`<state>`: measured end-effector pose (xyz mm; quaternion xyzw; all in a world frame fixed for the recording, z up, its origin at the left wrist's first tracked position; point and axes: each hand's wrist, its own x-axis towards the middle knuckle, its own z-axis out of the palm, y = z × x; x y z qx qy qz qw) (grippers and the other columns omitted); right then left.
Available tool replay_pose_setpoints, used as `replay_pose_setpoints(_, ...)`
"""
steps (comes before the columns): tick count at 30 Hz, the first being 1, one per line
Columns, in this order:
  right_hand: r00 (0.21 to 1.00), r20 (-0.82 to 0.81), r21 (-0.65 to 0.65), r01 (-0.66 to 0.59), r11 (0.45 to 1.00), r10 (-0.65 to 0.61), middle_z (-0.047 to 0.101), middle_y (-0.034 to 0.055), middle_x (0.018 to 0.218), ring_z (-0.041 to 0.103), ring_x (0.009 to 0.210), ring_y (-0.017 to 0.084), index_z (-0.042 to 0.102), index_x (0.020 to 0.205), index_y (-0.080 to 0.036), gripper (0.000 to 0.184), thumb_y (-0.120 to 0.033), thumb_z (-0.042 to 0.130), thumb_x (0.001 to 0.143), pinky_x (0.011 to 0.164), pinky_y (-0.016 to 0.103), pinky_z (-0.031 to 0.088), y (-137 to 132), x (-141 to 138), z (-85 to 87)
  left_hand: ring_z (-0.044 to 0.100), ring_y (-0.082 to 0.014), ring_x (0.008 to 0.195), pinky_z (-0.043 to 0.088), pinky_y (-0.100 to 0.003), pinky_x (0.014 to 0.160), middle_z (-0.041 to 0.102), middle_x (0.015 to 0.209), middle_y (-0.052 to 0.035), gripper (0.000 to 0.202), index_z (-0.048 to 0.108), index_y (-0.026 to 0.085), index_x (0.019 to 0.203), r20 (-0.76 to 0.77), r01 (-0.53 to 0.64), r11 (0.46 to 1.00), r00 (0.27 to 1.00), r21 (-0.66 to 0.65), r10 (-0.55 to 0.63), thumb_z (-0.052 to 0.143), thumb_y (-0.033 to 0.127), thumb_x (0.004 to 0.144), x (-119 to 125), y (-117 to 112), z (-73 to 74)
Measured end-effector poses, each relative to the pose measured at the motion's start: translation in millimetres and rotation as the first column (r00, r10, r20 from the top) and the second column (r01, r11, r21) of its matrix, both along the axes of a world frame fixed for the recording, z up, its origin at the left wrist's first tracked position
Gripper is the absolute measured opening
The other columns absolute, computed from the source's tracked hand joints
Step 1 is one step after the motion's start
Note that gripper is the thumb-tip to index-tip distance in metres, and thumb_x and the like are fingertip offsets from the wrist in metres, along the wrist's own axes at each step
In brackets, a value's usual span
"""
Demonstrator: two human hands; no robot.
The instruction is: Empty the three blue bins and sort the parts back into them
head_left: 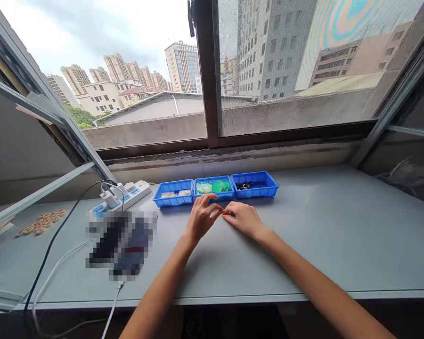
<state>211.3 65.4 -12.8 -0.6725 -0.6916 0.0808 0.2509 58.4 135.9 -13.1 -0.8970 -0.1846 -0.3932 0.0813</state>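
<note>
Grey metal bar (49,189), well left of the grip, slanting across the view and cut off at the edge. Just behind it, heap of knobbly brown pieces (41,222), too small to identify. Nearer the grip, smooth black cable (61,226) and white cable (58,263), both dropping out of sight below. Beyond and left of the grip, white power strip (137,192), hard plastic with blue socket faces, partly hidden by plugs. In front of it, dark slabs (134,249) blurred to coarse squares, material and outline impossible to read.

Just left of the fingertips and beyond, left bin (175,201), ribbed blue plastic, holding flat pale pieces (184,192), detail lost. Left hand (201,216), index finger and thumb drawn together. Just beyond the knuckles, middle bin (226,195), front wall partly covered by that hand; inside, glossy green packets (221,186). Right hand (245,217), low over the smooth grey table (339,235), fingertips pinched against those of the left, or nearly so. Between the fingers, view blocked: cannot tell whether gripping something or bare. Beyond and right of the grip, right bin (259,192), same plastic, with small black parts (245,185) merging into one cluster. Far right, pale tangle (413,165), dim and blurred.
</note>
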Motion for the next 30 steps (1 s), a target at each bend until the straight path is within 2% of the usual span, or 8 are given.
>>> replay_pose_setpoints(6,0.999,-0.033,-0.019,0.024,1.0,-0.024,0.072,-0.0009,0.084,0.065,0.077,0.016,0.07,0.078,-0.025,0.009,-0.025,0.061,0.08,0.061,0.025,0.039,0.9,2.0,0.9,0.06,-0.0154,0.083,0.048,-0.029,0.075,0.061,0.09,-0.0033,0.013,0.067,0.021,0.074,-0.012,-0.029,1.0,1.0,-0.01,0.029,0.06,0.027,0.084,-7.1,9.4,1.6)
replay_pose_setpoints(10,0.995,-0.09,0.035,0.033,0.999,-0.03,0.072,-0.0023,0.08,0.066,0.074,0.016,0.068,0.079,-0.027,0.01,-0.025,0.058,0.081,0.061,0.025,0.041,3.5,4.5,-2.7,0.059,-0.0139,0.077,0.049,-0.027,0.07,0.061,0.087,-0.0029,0.017,0.068,0.022,0.081,-0.047,-0.066,0.997,0.997,-0.036,0.065,0.053,0.023,0.088,-7.7,14.3,-1.5)
replay_pose_setpoints(13,0.994,-0.099,0.061,0.055,0.997,-0.049,0.073,-0.0019,0.083,0.066,0.075,0.016,0.068,0.08,-0.027,0.013,-0.024,0.056,0.083,0.062,0.025,0.042,5.4,6.8,-5.8,0.059,-0.0129,0.074,0.049,-0.027,0.068,0.062,0.088,-0.0034,0.018,0.069,0.022,0.086,-0.054,-0.053,0.998,0.997,-0.043,0.05,0.05,0.021,0.089,-7.0,14.4,-3.1)
replay_pose_setpoints(16,0.993,-0.105,0.071,0.069,0.995,-0.061,0.073,-0.0021,0.085,0.067,0.074,0.016,0.069,0.081,-0.027,0.015,-0.024,0.055,0.084,0.062,0.026,0.043,6.6,8.7,-8.8,0.059,-0.0125,0.074,0.049,-0.027,0.069,0.062,0.09,-0.0035,0.016,0.069,0.022,0.083,-0.065,-0.036,0.998,0.997,-0.051,0.032,0.054,0.021,0.087,-6.6,14.4,-6.0)
replay_pose_setpoints(22,0.991,-0.116,0.137,0.086,0.987,-0.071,0.072,-0.0016,0.092,0.065,0.072,0.015,0.069,0.08,-0.027,0.015,-0.029,0.055,0.084,0.059,0.025,0.042,5.4,11.1,-11.8,0.059,-0.0129,0.073,0.049,-0.028,0.068,0.061,0.091,-0.0025,0.006,0.069,0.022,0.073,-0.125,-0.079,0.989,0.99,-0.127,0.063,0.066,0.022,0.079,-7.2,16.8,-13.1)
replay_pose_setpoints(25,0.978,-0.162,0.28,0.177,0.944,-0.135,0.071,0.0003,0.089,0.062,0.063,0.014,0.068,0.075,-0.024,0.021,-0.039,0.055,0.084,0.054,0.024,0.04,5.9,16.3,-11.1,0.06,-0.014,0.075,0.049,-0.028,0.068,0.061,0.09,-0.0026,0.01,0.067,0.02,0.067,-0.101,-0.063,0.986,0.994,-0.154,0.048,0.073,0.027,0.072,-7.5,17.4,-14.2)
replay_pose_setpoints(28,0.926,-0.27,0.401,0.356,0.844,-0.262,0.069,0.0035,0.074,0.059,0.056,0.015,0.067,0.074,-0.021,0.038,-0.053,0.049,0.084,0.051,0.025,0.037,7.4,26.2,-9.3,0.06,-0.014,0.075,0.05,-0.027,0.067,0.06,0.088,-0.0025,0.016,0.065,0.019,0.063,-0.078,-0.032,0.986,0.997,-0.163,0.019,0.075,0.03,0.07,-7.1,17.6,-14.9)
replay_pose_setpoints(30,0.892,-0.33,0.435,0.435,0.788,-0.31,0.068,0.005,0.073,0.058,0.056,0.016,0.066,0.074,-0.02,0.047,-0.06,0.044,0.084,0.051,0.026,0.037,8.3,33.3,-8.2,0.06,-0.0138,0.074,0.05,-0.027,0.066,0.06,0.088,-0.0023,0.016,0.065,0.02,0.063,-0.084,-0.023,0.987,0.996,-0.162,0.009,0.072,0.03,0.072,-6.6,17.7,-15.7)
